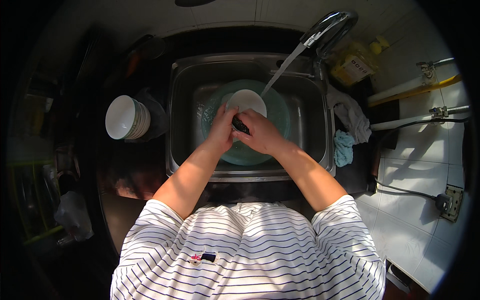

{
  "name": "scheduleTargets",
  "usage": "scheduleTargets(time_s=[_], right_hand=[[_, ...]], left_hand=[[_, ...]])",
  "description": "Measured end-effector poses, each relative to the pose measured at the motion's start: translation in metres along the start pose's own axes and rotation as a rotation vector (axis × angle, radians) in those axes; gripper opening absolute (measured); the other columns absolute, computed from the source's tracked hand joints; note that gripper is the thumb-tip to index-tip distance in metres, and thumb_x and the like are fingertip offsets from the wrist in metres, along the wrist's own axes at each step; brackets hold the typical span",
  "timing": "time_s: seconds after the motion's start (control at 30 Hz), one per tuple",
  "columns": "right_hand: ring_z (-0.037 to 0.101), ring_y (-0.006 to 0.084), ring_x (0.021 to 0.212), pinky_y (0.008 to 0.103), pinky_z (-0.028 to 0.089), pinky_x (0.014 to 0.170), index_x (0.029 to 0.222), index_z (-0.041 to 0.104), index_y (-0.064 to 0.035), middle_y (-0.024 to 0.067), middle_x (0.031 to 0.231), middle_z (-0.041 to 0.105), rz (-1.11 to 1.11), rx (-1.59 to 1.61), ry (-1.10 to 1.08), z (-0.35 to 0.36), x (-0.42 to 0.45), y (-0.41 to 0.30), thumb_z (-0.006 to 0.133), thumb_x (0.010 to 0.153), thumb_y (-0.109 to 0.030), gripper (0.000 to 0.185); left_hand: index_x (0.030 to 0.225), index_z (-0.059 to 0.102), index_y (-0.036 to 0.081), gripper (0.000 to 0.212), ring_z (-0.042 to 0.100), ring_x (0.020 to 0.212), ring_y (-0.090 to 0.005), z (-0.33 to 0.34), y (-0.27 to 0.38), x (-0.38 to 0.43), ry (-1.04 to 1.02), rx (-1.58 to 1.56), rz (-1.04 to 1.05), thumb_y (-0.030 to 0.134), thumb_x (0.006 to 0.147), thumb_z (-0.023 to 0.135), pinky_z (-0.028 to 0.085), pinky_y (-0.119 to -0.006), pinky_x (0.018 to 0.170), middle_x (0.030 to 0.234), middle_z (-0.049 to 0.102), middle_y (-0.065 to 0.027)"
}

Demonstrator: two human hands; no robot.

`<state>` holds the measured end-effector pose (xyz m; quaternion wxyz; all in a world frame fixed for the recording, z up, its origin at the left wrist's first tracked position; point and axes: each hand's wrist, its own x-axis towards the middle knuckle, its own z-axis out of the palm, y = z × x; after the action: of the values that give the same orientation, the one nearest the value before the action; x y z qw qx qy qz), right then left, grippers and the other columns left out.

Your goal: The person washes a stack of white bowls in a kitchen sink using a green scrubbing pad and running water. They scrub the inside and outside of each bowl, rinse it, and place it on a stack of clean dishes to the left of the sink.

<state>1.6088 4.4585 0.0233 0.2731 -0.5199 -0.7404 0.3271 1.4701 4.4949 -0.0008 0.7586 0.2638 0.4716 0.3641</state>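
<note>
My left hand (221, 129) grips a white bowl (247, 102) by its near left side, its white face tilted up toward me. My right hand (260, 131) lies against the near edge of the bowl and is closed around a dark, shiny scrubbing pad (241, 126), whose exact material is hard to tell. Both hands are over a translucent green basin (258, 159) of water standing in a stainless steel sink (309, 123). From the chrome faucet (330, 22), a stream of water (283, 69) falls just beyond the bowl's right rim.
Left of the sink sits a tilted stack of bowls (127, 117) beside a clear plastic bag (153, 114). A grey-white cloth (350, 112) and a light blue cloth (343, 148) lie along the right edge. Behind them stands a yellow package (352, 67). A plugged cord (407, 191) crosses the tiled wall.
</note>
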Motion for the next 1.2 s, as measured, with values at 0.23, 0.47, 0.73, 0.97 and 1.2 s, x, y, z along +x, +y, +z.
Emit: scheduleTargets(time_s=[0.23, 0.47, 0.73, 0.97, 1.2], right_hand=[[0.056, 0.0305, 0.092, 0.04, 0.046, 0.077, 0.099, 0.061, -0.007, 0.0123, 0.1, 0.058, 0.301, -0.273, 0.075, -0.026, 0.011, 0.049, 0.059, 0.076, -0.012, 0.024], [0.06, 0.0289, 0.089, 0.0354, 0.047, 0.077, 0.097, 0.061, -0.0054, 0.0127, 0.095, 0.063, 0.234, 0.574, 0.212, -0.019, 0.029, 0.067, 0.059, 0.073, -0.014, 0.026], [0.06, 0.0284, 0.085, 0.0364, 0.048, 0.072, 0.09, 0.062, -0.0073, 0.0112, 0.088, 0.063, 0.125, -0.22, 0.314, -0.031, 0.03, 0.061, 0.063, 0.069, -0.018, 0.023], [0.061, 0.0258, 0.08, 0.035, 0.048, 0.072, 0.086, 0.063, -0.0063, 0.0114, 0.085, 0.064, 0.103, -0.116, -0.14, -0.034, 0.024, 0.064, 0.062, 0.07, -0.016, 0.019], [0.061, 0.0266, 0.084, 0.0351, 0.048, 0.074, 0.087, 0.064, -0.0094, 0.0109, 0.088, 0.063, 0.119, 0.046, 0.049, -0.032, 0.033, 0.056, 0.059, 0.073, -0.014, 0.016]], left_hand=[[0.135, 0.026, 0.019, 0.062, 0.047, 0.105, -0.02, 0.035, -0.016, 0.017, -0.03, 0.113, 0.06, 0.019, 0.077, 0.049, 0.046, -0.037, 0.075, 0.119, 0.044, -0.0079], [0.131, 0.03, 0.014, 0.049, 0.047, 0.11, -0.0254, 0.068, -0.007, 0.017, -0.025, 0.127, 0.051, 0.038, 0.09, 0.043, 0.046, -0.043, 0.085, 0.123, 0.042, -0.0111], [0.134, 0.027, 0.009, 0.061, 0.039, 0.122, -0.0292, 0.067, -0.015, 0.016, -0.03, -0.01, -0.015, 0.052, 0.091, 0.033, 0.038, -0.05, 0.096, 0.134, 0.034, -0.0131], [0.134, 0.027, 0.009, 0.063, 0.038, 0.123, -0.0281, 0.042, -0.012, 0.02, -0.121, 0.016, -0.092, 0.055, 0.09, 0.031, 0.037, -0.049, 0.097, 0.136, 0.034, -0.0109], [0.134, 0.027, 0.009, 0.064, 0.038, 0.122, -0.029, 0.055, -0.006, 0.017, -0.101, -0.054, -0.068, 0.055, 0.089, 0.035, 0.035, -0.05, 0.097, 0.135, 0.034, -0.0122]])
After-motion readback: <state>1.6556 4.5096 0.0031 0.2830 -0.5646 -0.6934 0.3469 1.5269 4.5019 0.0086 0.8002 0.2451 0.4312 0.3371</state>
